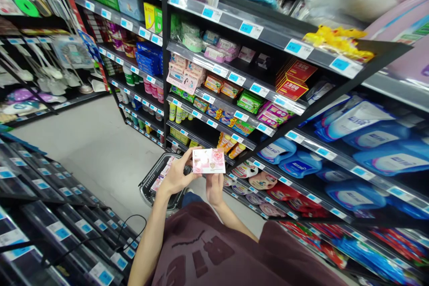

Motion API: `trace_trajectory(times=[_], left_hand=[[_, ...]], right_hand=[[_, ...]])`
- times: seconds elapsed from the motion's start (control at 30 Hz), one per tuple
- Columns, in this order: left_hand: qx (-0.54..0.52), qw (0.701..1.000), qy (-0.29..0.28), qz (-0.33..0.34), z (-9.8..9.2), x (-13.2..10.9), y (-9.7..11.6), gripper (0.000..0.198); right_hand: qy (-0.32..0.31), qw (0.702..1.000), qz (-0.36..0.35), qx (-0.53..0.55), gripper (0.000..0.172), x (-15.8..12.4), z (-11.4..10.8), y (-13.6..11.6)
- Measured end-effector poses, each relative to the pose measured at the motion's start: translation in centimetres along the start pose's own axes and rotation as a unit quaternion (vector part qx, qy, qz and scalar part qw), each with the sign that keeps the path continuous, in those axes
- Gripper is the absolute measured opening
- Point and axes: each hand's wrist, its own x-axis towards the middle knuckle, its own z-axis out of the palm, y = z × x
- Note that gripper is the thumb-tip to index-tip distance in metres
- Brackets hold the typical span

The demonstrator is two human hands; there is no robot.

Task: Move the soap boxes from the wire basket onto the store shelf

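A small pink-and-white box (208,161) with a rose printed on its right part is held up in front of my body. My left hand (179,170) is closed on its left end. From below, my right hand (214,186) grips the lower right edge, its fingers partly hidden behind the box. Beneath my left forearm, a black shopping basket (145,187) stands low near the floor. Several similar pink-and-white packs (164,173) lie inside it, and my left arm covers part of the basket.
Ahead, black shelves carry soap boxes (252,102), orange bottles (231,144) and a pale pink carton stack (182,78). Blue detergent bottles (385,161) fill the right side. Grey floor (83,143) runs left, beside a rack with price tags (60,231) and a dangling black cable (134,216).
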Motion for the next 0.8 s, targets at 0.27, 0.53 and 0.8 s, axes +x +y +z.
trace_trajectory(times=[0.27, 0.53, 0.8], left_hand=[[-0.084, 0.996, 0.001, 0.001, -0.2, -0.5, -1.8, 0.082], [-0.086, 0.996, -0.014, 0.021, -0.5, -0.7, -1.9, 0.086], [0.010, 0.999, -0.026, -0.021, -0.4, -0.5, -0.3, 0.074]], right_hand=[[-0.174, 0.964, 0.166, 0.113, 0.083, -0.3, 1.3, -2.5], [-0.206, 0.944, 0.217, 0.140, 0.068, -0.1, 2.3, -4.7], [-0.181, 0.933, 0.246, 0.190, 0.054, 0.1, 2.7, -5.3]])
